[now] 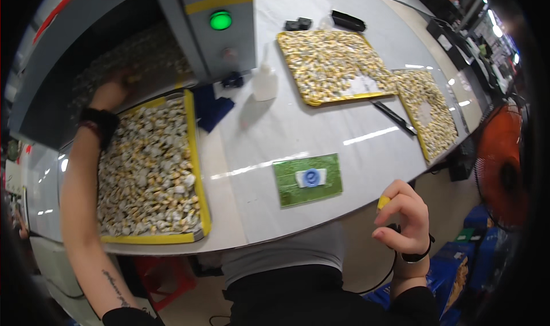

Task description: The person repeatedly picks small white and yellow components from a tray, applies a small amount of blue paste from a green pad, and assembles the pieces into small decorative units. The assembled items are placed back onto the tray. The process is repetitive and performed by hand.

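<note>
Yellow-rimmed tray (191,148) of small parts, half under machine hood | my left hand (112,91) at its far end, grip unclear | my right hand (403,217) loosely curled, empty, off-table.

Yellow-rimmed tray (191,154), heaped with small gold-and-white parts (146,171), lies flat at the table's near left edge.

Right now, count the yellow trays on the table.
3. One tray under the left hand, one at the table's middle back, one at the far right edge. None seem hidden.
</note>
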Tool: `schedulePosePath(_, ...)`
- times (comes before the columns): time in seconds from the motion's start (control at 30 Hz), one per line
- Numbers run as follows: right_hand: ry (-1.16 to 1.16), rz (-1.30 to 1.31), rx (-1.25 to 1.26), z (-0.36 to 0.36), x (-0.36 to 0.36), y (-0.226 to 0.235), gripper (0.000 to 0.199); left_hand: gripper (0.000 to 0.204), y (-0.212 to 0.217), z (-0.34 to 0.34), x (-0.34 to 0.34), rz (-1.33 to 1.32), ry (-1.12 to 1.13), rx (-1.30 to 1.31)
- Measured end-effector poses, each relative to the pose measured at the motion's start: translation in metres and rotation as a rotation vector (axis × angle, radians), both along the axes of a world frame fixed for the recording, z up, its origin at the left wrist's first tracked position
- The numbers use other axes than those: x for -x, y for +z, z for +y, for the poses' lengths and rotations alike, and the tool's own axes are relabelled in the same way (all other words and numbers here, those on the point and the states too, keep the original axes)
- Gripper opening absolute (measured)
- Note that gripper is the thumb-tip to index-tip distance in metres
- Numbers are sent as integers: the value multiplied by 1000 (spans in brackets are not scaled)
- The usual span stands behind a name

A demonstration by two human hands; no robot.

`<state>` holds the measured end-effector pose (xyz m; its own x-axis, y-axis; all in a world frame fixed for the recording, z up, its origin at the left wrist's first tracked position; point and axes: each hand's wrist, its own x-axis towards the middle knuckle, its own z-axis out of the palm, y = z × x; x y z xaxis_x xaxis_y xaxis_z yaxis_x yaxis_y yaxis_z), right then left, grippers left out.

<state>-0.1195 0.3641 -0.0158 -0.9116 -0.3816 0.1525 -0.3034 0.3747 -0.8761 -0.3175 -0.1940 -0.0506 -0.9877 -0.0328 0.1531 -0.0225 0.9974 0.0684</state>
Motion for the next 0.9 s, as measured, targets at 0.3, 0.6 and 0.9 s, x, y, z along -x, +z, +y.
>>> schedulePosePath(0.3, -103, 503, -510, 21, 84, 31, 13, 29, 50, 25, -59, -36, -96, -34)
schedulePosePath(0.6, -162, 387, -818, 53, 210, -13, 12, 18, 90, 181, -190, 197, -307, -429)
schedulePosePath(0.9, -173, 408, -948, 52, 232, -37, 9, 16, 34, 228, -256, -732, -184, -1449)
